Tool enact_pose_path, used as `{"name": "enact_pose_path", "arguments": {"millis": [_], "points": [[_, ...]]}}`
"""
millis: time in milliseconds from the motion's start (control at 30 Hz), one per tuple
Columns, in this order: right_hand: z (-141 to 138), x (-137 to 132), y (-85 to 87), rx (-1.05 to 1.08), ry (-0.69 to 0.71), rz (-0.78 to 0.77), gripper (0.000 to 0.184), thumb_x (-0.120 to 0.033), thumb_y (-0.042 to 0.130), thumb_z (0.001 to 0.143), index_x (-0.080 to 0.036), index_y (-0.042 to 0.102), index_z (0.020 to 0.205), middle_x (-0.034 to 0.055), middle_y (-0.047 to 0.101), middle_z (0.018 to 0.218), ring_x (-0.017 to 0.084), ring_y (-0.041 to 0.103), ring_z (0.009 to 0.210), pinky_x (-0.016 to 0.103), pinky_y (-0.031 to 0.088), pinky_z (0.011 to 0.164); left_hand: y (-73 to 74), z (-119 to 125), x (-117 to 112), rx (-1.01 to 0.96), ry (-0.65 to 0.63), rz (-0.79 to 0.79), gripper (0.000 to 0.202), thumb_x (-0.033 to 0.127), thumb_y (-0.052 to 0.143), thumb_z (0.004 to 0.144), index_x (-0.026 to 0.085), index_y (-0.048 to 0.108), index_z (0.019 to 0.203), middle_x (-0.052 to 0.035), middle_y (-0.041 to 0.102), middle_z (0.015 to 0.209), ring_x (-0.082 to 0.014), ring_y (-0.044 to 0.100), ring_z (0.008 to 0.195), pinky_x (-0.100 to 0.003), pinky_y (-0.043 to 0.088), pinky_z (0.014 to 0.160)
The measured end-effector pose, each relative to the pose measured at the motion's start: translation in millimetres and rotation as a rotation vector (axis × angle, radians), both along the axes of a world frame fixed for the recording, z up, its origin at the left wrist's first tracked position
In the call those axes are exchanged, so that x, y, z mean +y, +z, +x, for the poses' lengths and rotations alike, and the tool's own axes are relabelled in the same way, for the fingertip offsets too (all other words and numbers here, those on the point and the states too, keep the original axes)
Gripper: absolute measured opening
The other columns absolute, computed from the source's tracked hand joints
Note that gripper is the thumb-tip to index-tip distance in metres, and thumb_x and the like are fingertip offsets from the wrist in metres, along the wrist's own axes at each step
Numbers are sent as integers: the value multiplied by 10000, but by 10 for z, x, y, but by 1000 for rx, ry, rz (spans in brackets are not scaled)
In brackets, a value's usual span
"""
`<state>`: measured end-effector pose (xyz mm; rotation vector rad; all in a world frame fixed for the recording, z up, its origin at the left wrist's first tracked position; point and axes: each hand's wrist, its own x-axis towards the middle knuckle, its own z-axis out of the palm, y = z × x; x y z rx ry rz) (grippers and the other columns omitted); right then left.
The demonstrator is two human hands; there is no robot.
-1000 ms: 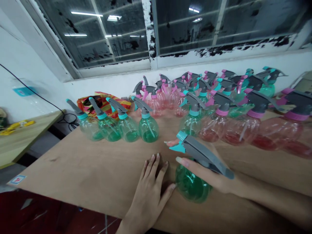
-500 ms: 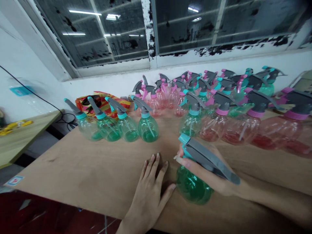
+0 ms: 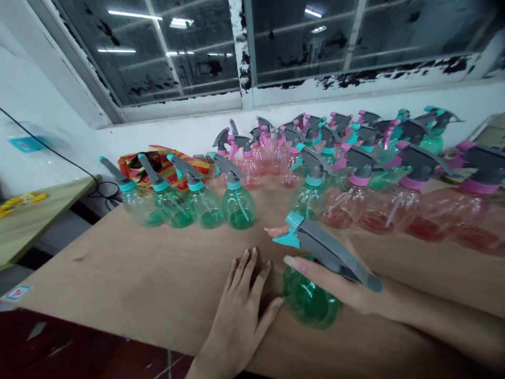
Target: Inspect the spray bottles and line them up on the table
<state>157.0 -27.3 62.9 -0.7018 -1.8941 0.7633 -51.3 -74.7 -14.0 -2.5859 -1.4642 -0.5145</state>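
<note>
A green spray bottle (image 3: 310,302) with a grey and teal trigger head stands on the table, its nozzle pointing to the left. Around its neck, just under the head, is my right hand (image 3: 341,284), thumb along the near side and a fingertip showing beyond the teal trigger. The palm and other fingers are hidden behind the bottle. My left hand (image 3: 240,308) lies flat on the tabletop left of the bottle, fingers spread and holding nothing; its thumb tip is close to the bottle's side. Whether they touch, I cannot tell.
Several green spray bottles (image 3: 239,208) form a row at the left. More pink bottles (image 3: 379,210) and green ones crowd the right and back of the wooden table (image 3: 130,279). A patterned bag (image 3: 158,163) lies behind the left row, with a black cable (image 3: 104,197) beside it.
The trigger, squeezed in towards the neck before, now sticks out, and my right fingertip has stretched forward past it. The bottle's head has shifted slightly left. My left hand stays flat.
</note>
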Motion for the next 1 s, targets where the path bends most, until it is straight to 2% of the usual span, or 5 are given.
{"name": "enact_pose_path", "arguments": {"millis": [233,433,700,867,1000], "points": [[0,2,-13,3,4,-8,336,-256,611,859,-266,632,1194,20,722,1025,199,693,896,333,566,810,-17,3,8,43,-1,8,518,380,430,1006,115,326,1439,-210,279,1541,-338,239,1425,-572,380,1058],[9,-8,7,-11,13,2,342,-236,585,873,-280,609,1211,16,711,999,193,688,886,321,564,793,7,8,-1,27,1,-12,513,381,439,1003,131,341,1439,-185,295,1541,-327,243,1426,-558,365,1076],[-18,24,29,-4,23,26,158,-237,606,869,-244,642,1023,14,714,955,194,683,929,328,544,813,-16,-7,9,22,1,-13,506,390,439,1002,137,349,1432,-184,331,1524,-326,246,1426,-556,361,1077],[-16,11,-8,-18,-22,2,114,-336,585,888,-237,615,839,11,670,812,191,667,811,311,522,690,7,4,2,6,19,-61,532,413,445,1000,159,326,1452,-157,351,1521,-313,258,1424,-543,349,1092],[-6,21,-39,-17,-18,-30,119,-363,591,888,-254,637,899,9,675,855,170,647,757,296,513,669,16,22,-14,-10,26,-87,520,426,437,1003,145,356,1433,-177,350,1516,-312,237,1431,-552,336,1096]]}}
